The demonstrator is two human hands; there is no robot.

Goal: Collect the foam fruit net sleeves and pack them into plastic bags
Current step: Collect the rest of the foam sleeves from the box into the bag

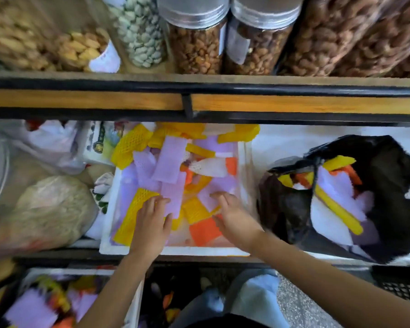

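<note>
1. Bottom left of the frame: a second box [57, 271], blurred, holds more purple and yellow sleeves.
2. Lower centre: the left hand [152, 221] lies flat with fingers spread on a yellow sleeve [137, 204] and the purple one beside it, clasping nothing. The right hand [232, 216] reaches in alongside, fingers loosely bent over a purple piece above an orange sleeve [205, 230]. Motion blur hides any pinch, and no grasp can be made out.
3. Centre: the foam net sleeves [169, 159] lie jumbled in purple, yellow, orange and white, heaped in a white foam box [175, 250] and spilling over its far rim.
4. Right: a black plastic bag [388, 166] sits just beside the box, mouth open, several sleeves already inside.
5. The sleeves look featherweight, soft and springy, likely to squash and rebound. They should bunch easily, so several could be gathered by their middles in one handful. A loose grip may shed pieces on the way to the bag.
6. Top: a wooden shelf [81, 100] carries jars of nuts [197, 43].
</note>
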